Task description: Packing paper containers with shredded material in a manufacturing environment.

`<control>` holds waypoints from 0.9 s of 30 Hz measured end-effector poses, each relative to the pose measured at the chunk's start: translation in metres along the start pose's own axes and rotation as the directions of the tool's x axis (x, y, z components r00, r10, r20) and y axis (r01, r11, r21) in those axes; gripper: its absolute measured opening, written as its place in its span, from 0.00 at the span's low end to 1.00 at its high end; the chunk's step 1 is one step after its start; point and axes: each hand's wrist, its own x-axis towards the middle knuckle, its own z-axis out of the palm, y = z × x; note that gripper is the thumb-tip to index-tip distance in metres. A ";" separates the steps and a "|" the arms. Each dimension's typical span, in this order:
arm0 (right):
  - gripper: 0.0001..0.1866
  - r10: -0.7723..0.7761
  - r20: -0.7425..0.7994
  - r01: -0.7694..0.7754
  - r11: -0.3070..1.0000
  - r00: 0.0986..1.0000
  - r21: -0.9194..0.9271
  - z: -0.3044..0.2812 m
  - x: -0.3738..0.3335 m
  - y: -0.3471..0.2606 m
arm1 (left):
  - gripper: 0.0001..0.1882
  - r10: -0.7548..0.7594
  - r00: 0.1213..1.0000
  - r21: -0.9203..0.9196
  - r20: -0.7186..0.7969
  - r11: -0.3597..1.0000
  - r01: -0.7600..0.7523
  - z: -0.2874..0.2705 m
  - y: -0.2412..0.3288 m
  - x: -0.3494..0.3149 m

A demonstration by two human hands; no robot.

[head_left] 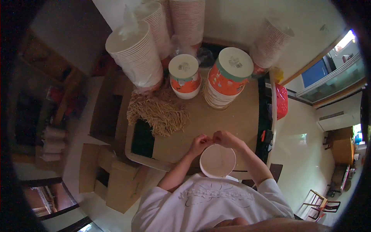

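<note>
The fingers of the left hand [199, 143] and of the right hand [225, 139] are bent inward and meet almost tip to tip, just beyond the far rim of the tub [217, 161]. They look only a little open, as for a pinch — but I cannot tell if some thin thing is between them, or if they have hold of the rim itself.

For such small work of the fingertips, I would judge it good to keep both wrists low and quiet beside the tub, and to let only the fingers move. The tub should be kept from rolling or tilting, and its wall should not be pressed in, because it looks light and probably bends easily.

The tub is on the near side of the fingers, between the two forearms and close before the shirt [216, 197]. The right hand is very near its far rim; whether it touches, I cannot tell.

Beyond the tub is the worktop [241, 121]. To the far left of the tub lies a loose heap of brown strands [160, 112]. Farther beyond the tub stand a small orange pot [186, 86] and a larger one [228, 83] — both well apart from the fingers.
</note>
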 end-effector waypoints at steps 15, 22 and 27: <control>0.05 0.063 -0.159 -0.045 0.993 0.985 0.113 0.019 -0.004 0.018 | 0.06 -0.162 0.984 -0.162 0.077 0.972 0.172 0.001 -0.006 0.004; 0.07 0.201 -0.128 -0.188 0.976 0.971 0.109 0.012 -0.005 0.004 | 0.06 -0.095 0.993 -0.082 0.076 0.992 0.101 -0.002 -0.013 0.004; 0.07 0.217 -0.184 -0.202 0.974 0.959 0.097 0.010 -0.011 -0.014 | 0.05 -0.307 0.947 -0.171 0.096 0.932 0.319 -0.002 -0.006 0.003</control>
